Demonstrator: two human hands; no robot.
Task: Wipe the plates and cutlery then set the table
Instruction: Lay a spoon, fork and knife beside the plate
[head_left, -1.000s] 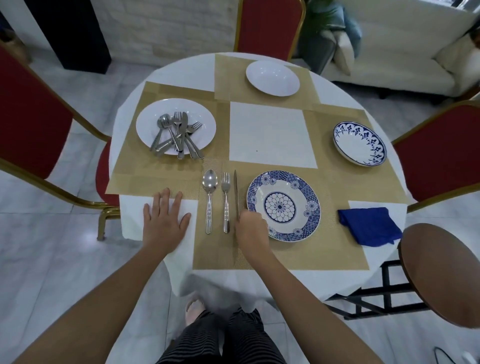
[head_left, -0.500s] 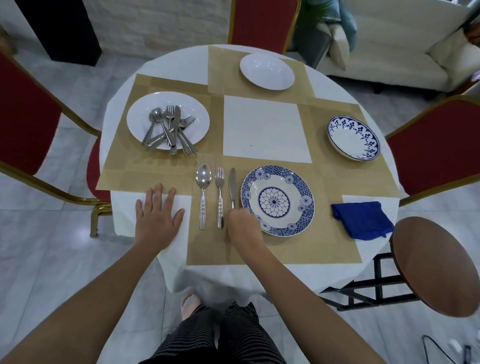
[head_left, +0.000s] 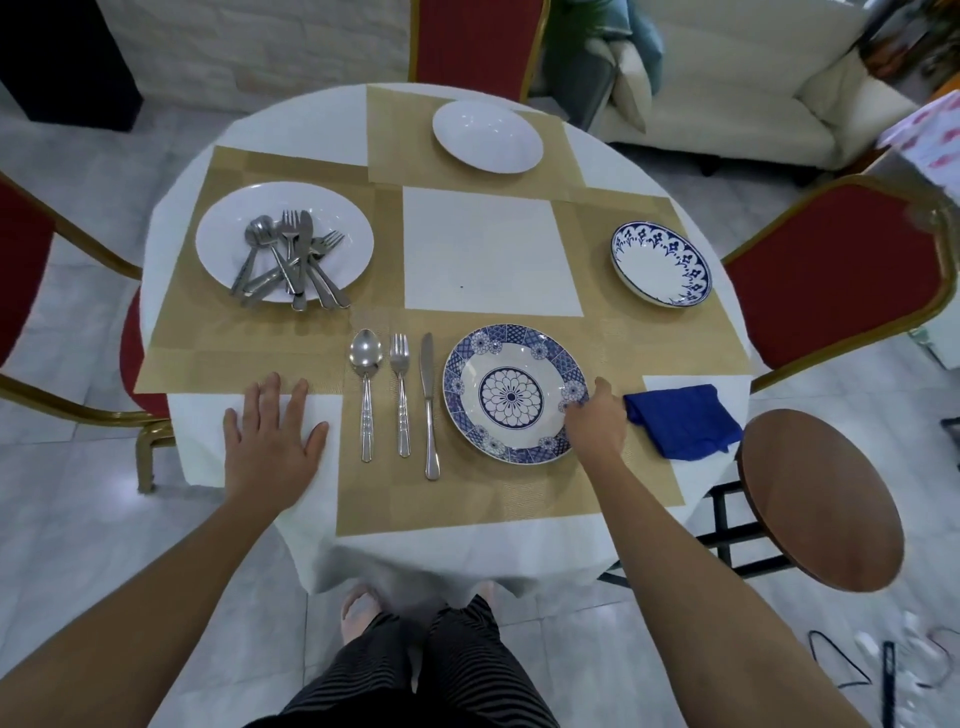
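Near setting: a spoon (head_left: 366, 389), fork (head_left: 401, 395) and table knife (head_left: 428, 405) lie parallel and apart on the near gold placemat (head_left: 467, 499), handles toward the person, just left of the blue-patterned plate (head_left: 511, 395). This looks like one finished place.

Left hand (head_left: 270, 436): lies flat on the white tablecloth (head_left: 488, 249) left of the spoon, fingers straight and spread, holding nothing. It probably serves as a brace while the other arm reaches.

Right hand (head_left: 597, 421): sits between the patterned plate's right rim and the blue cloth (head_left: 685, 421), overlapping the rim and meeting the cloth's near corner. Its fingers are hidden under the knuckles, so it cannot be told whether it grips the cloth, the plate or nothing.

Blue cloth: crumpled at the table's right edge, within easy reach for wiping.

Unsorted cutlery (head_left: 291, 260): spoons, forks and knives are heaped on the white plate (head_left: 223, 244) at the left seat.

Other places: a plain white plate (head_left: 488, 136) at the far seat and a blue-rimmed bowl (head_left: 660, 265) at the right seat, neither with cutlery beside it.

Progress: roughly one of four places seems set.
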